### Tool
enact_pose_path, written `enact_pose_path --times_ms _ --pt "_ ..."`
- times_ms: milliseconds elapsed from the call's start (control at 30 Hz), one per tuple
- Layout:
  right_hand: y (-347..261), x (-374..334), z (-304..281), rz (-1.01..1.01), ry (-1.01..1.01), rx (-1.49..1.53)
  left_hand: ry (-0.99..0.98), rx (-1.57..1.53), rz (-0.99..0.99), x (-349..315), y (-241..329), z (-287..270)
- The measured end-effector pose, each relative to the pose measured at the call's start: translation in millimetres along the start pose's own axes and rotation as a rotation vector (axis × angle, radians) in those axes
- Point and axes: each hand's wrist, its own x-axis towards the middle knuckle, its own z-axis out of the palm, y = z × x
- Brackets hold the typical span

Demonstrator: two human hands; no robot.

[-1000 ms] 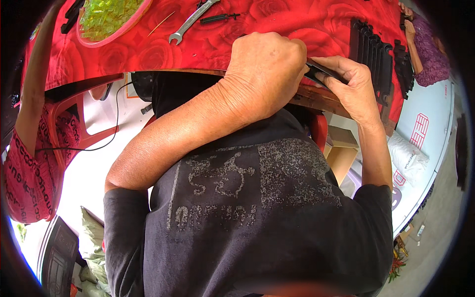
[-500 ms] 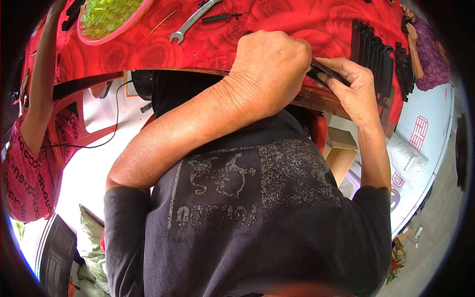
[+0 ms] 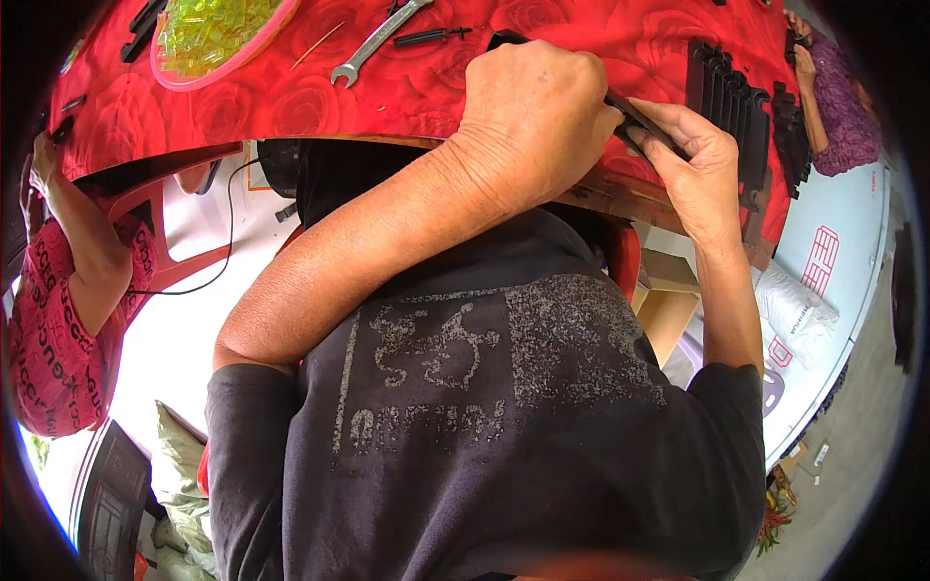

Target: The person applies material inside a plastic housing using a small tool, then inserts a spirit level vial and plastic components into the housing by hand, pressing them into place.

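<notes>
Over the front edge of the red-covered table, both my hands hold a long black plastic-looking bar (image 3: 651,129). My left hand (image 3: 538,121) is closed in a fist round it, and a black end pokes out beyond the knuckles. At the other end my right hand (image 3: 696,160) pinches the bar between thumb and fingers. The part inside the left fist is hidden. Close to my right hand, a row of similar black parts (image 3: 728,102) stands on the table.
A pink-rimmed bowl (image 3: 174,82) holds yellow-green clear pieces. Beyond my left hand lie a wrench (image 3: 371,46), a thin black part (image 3: 431,37) and a thin stick (image 3: 318,45). Other people work at left (image 3: 92,252) and far right (image 3: 833,92). A cardboard box (image 3: 668,290) stands below.
Both hands have shifted slightly with the bar, and its end now shows beyond the left fist. The left-hand person's arm has drawn down and back from the table.
</notes>
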Motion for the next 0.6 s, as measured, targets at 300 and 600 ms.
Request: enact_pose_path --times_ms 300,600 --pt "-0.3 7.6 14.0 -0.092 0.049 -0.110 -0.064 0.012 -0.029 9.2 -2.6 -4.1" --pt "10.7 11.7 21.4 -0.130 0.071 -0.086 -0.110 0.073 -0.013 15.0 -12.5 -0.9"
